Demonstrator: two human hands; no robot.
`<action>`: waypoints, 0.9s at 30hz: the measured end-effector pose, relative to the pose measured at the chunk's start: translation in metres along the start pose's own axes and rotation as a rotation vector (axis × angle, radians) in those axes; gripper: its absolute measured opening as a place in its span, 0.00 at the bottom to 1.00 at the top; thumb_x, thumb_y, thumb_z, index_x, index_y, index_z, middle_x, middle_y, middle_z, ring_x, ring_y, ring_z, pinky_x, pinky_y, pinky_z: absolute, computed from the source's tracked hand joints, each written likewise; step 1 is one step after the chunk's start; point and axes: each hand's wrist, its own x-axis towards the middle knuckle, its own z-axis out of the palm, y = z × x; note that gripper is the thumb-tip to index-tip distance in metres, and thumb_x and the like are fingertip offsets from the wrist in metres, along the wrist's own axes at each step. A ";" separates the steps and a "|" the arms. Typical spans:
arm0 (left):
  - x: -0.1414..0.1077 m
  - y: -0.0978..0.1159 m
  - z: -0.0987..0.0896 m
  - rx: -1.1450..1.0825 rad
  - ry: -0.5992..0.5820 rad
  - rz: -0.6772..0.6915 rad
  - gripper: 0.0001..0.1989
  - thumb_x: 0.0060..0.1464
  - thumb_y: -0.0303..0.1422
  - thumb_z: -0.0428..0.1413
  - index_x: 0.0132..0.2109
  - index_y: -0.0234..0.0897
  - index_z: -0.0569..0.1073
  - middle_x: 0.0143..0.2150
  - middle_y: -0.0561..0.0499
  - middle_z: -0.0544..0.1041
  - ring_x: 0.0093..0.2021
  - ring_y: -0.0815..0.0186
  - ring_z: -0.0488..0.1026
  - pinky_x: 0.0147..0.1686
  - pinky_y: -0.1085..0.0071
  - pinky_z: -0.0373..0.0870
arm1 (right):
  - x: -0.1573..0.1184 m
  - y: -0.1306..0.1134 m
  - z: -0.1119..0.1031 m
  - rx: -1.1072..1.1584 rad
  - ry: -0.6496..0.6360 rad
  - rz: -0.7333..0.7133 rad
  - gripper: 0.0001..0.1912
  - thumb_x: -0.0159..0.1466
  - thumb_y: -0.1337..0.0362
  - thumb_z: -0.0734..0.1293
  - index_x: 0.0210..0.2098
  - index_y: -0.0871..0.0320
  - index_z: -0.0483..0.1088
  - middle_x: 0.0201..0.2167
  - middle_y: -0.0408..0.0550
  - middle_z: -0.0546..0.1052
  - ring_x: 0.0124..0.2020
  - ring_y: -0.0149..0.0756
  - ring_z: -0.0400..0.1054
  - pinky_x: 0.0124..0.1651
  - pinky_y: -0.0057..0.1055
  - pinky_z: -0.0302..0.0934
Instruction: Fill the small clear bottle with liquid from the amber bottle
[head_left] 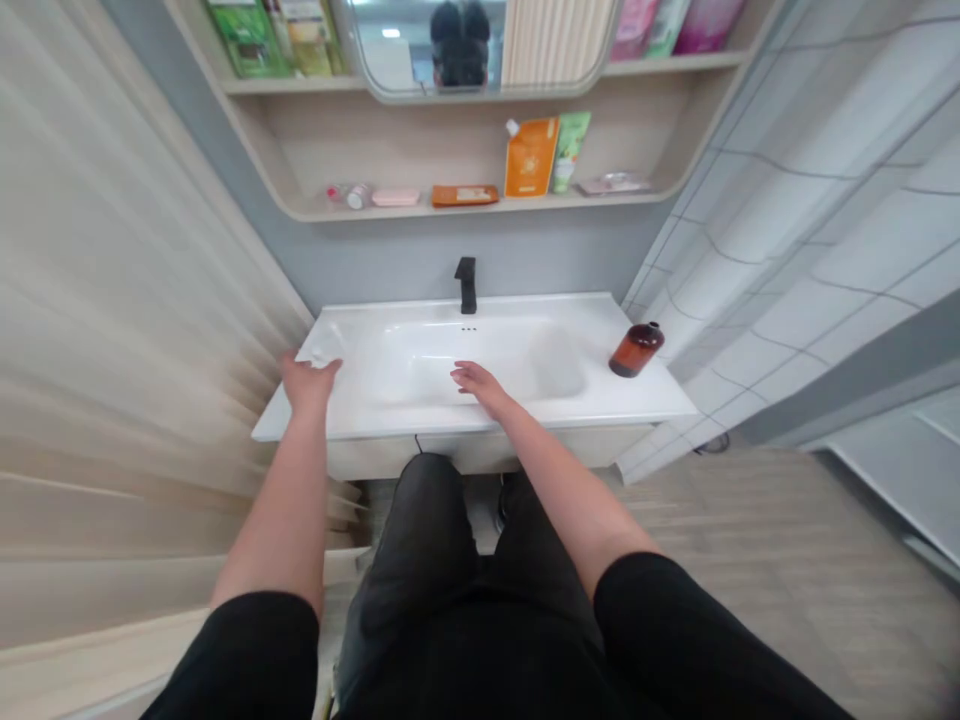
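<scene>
At the left end of the white washbasin counter (pixel 352 420), my left hand (pixel 307 385) has its thumb and fingers spread apart. Just beyond it is a clear, whitish see-through thing (pixel 328 343), blurred and partly hidden by the hand; whether they touch is hard to make out. My right hand (pixel 482 386) is over the front part of the basin (pixel 540 345), fingers stretched out and holding nothing. A black faucet (pixel 466 285) stands at the back of the basin. Toward the counter's right end is a brown bottle (pixel 636 350) with an open neck.
Above the counter, a wall shelf (pixel 405 208) carries an orange pouch (pixel 531 158), a green tube (pixel 570 150), a pink soap-like bar (pixel 396 197) and small bottles (pixel 352 195). A mirror (pixel 480 50) hangs higher. Curtain (pixel 135 300) borders the left, tiled wall (pixel 787 250) the right.
</scene>
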 end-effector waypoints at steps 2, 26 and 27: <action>0.018 -0.005 -0.008 0.107 0.057 -0.030 0.47 0.42 0.36 0.78 0.65 0.33 0.66 0.58 0.37 0.79 0.64 0.42 0.79 0.67 0.46 0.75 | 0.001 0.001 0.000 -0.006 0.016 -0.005 0.29 0.59 0.45 0.82 0.54 0.49 0.80 0.53 0.51 0.84 0.56 0.48 0.77 0.56 0.45 0.74; -0.020 -0.038 -0.021 0.620 -0.234 0.054 0.27 0.60 0.46 0.62 0.59 0.31 0.82 0.53 0.31 0.85 0.61 0.37 0.79 0.63 0.48 0.73 | 0.000 0.008 0.000 -0.160 0.052 -0.101 0.21 0.62 0.50 0.81 0.52 0.50 0.82 0.56 0.50 0.86 0.63 0.48 0.78 0.72 0.50 0.66; -0.021 -0.040 -0.022 0.618 -0.218 0.062 0.24 0.61 0.44 0.60 0.57 0.32 0.83 0.52 0.31 0.85 0.59 0.38 0.80 0.61 0.49 0.75 | 0.000 0.008 0.000 -0.160 0.054 -0.098 0.21 0.62 0.51 0.81 0.52 0.50 0.82 0.56 0.50 0.86 0.63 0.47 0.78 0.72 0.50 0.66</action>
